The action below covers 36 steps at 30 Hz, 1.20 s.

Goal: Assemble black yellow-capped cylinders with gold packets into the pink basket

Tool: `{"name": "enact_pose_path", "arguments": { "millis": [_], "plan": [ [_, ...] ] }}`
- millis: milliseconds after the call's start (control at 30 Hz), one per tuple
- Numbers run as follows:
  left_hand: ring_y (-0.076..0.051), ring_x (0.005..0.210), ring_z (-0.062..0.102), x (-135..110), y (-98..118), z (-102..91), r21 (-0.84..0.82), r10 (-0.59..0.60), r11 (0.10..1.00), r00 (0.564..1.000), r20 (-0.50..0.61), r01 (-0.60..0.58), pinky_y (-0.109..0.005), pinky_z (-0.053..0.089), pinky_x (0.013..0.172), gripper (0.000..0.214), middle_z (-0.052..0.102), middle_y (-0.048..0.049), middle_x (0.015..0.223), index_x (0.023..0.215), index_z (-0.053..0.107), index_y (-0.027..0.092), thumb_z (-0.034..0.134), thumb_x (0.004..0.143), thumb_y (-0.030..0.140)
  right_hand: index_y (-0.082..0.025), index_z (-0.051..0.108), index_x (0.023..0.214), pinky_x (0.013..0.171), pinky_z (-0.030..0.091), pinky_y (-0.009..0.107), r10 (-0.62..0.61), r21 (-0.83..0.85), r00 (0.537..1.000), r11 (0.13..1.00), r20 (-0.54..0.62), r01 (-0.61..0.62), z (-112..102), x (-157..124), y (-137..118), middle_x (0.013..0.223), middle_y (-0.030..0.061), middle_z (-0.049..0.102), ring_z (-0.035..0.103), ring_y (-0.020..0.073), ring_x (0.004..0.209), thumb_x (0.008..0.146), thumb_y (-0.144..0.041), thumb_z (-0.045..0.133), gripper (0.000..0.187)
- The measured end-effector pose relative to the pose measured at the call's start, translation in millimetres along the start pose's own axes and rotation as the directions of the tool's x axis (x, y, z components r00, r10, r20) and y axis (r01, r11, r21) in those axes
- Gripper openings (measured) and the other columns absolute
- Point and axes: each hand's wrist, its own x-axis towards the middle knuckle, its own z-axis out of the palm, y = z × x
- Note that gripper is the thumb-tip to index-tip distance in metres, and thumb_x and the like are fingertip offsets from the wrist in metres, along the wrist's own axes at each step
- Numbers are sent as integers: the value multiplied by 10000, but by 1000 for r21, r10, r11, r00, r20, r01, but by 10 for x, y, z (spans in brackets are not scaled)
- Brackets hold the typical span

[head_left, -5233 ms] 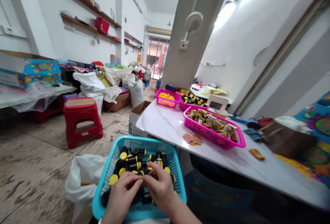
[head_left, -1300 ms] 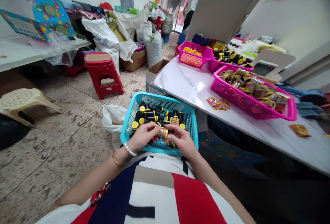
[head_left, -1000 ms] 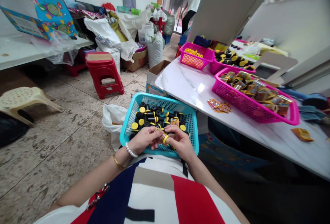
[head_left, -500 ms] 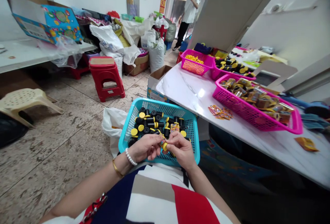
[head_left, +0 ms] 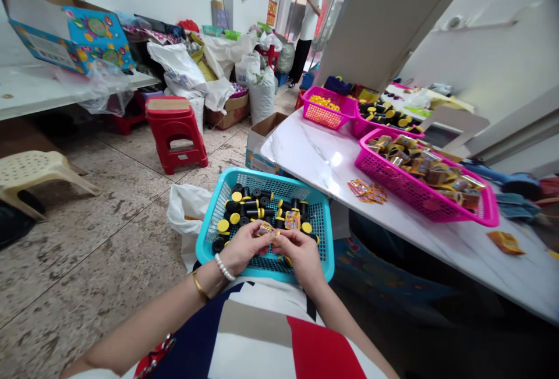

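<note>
Over the blue plastic basket (head_left: 324, 233), my two hands meet fingertip to fingertip. My left hand (head_left: 244, 245) is closed, pinching a small printed label (head_left: 264, 229) between thumb and fingers. My right hand (head_left: 301, 254) is closed at the label's right end, where a bit of yellow shows; whether a yellow-capped cylinder sits behind it I cannot tell. Black cylinders with yellow caps (head_left: 252, 213) lie loose in the basket. Another printed piece (head_left: 292, 220) rests on them just beyond my right fingers.
A white marble-look table (head_left: 314, 152) stands to the right, with printed labels (head_left: 367, 191), a pink basket of wrapped pieces (head_left: 419, 192) and two more pink baskets. A red stool (head_left: 177, 134), sacks (head_left: 262, 94) and a person standing (head_left: 308, 24) are farther off.
The label between my hands has turned so that its printed face shows more, and the yellow cap below it is now mostly hidden. The view has shifted slightly.
</note>
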Motion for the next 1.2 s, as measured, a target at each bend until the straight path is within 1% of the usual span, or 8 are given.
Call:
{"name": "enact_pose_path", "arguments": {
  "millis": [100, 300, 467, 667, 800, 967, 1100, 1200],
  "plan": [
    [-58, 526, 463, 34, 23, -33, 91, 15, 996, 999, 44, -19, -198, 346, 505, 389, 537, 41, 657, 889, 587, 135, 767, 682, 410, -128, 704, 836, 647, 588, 310, 128, 172, 991, 976, 36, -132, 30, 77, 15, 723, 47, 710, 669, 155, 608, 647, -363, 803, 318],
    [-68, 508, 512, 98, 49, -81, 14, -83, 996, 995, 47, 83, -191, 346, 480, 395, 576, 16, 654, 843, 567, 143, 723, 711, 480, -155, 690, 881, 612, 585, 263, 74, 263, 997, 961, 31, -80, -3, 67, 63, 779, 23, 679, 656, 127, 630, 686, -360, 775, 296],
    [-45, 416, 446, 99, 50, -70, -20, -178, 983, 981, 80, 180, -168, 294, 404, 394, 533, 29, 548, 741, 576, 124, 731, 696, 484, -231, 677, 1101, 650, 584, 296, -29, 132, 988, 991, 152, 8, -102, 11, 83, 1000, 37, 658, 663, 137, 687, 715, -308, 745, 399],
    [-31, 403, 434, 64, 58, -43, 6, -180, 983, 971, 156, 181, -152, 296, 377, 419, 615, -31, 636, 755, 590, 112, 686, 730, 519, -251, 755, 904, 644, 588, 303, -236, 102, 969, 968, 75, 228, -56, 33, 148, 992, 30, 618, 644, 135, 680, 695, -273, 762, 210],
    [-24, 380, 388, 45, 42, -40, 42, -209, 978, 970, 121, 205, -143, 259, 355, 426, 553, 12, 567, 734, 570, 123, 692, 720, 531, -251, 725, 935, 642, 590, 323, -224, 110, 971, 970, 85, 215, -6, -15, 176, 980, 36, 646, 650, 162, 706, 716, -302, 748, 225],
    [-23, 351, 354, 36, 15, -12, 96, -181, 980, 982, 58, 175, -140, 242, 345, 441, 477, 64, 520, 747, 527, 156, 685, 711, 566, -235, 707, 950, 700, 544, 294, -347, -98, 935, 931, 68, 352, -61, -75, 68, 889, 43, 664, 636, 176, 784, 763, -274, 698, 191],
    [-15, 317, 304, 61, -51, 27, 101, -182, 980, 977, 115, 171, -148, 192, 345, 503, 481, 54, 474, 780, 541, 156, 640, 705, 643, -273, 715, 1045, 597, 504, 230, -443, -208, 879, 856, 177, 473, -118, -65, 20, 1059, 62, 621, 621, 165, 809, 677, -274, 758, 370],
    [-16, 302, 301, 77, -106, 67, 58, -172, 984, 979, 106, 166, -152, 182, 340, 522, 505, 39, 465, 781, 545, 171, 663, 657, 665, -243, 726, 980, 540, 474, 207, -458, -251, 879, 842, 131, 477, -120, -27, 111, 970, 44, 641, 604, 141, 714, 557, -298, 828, 438]
  ]
}}
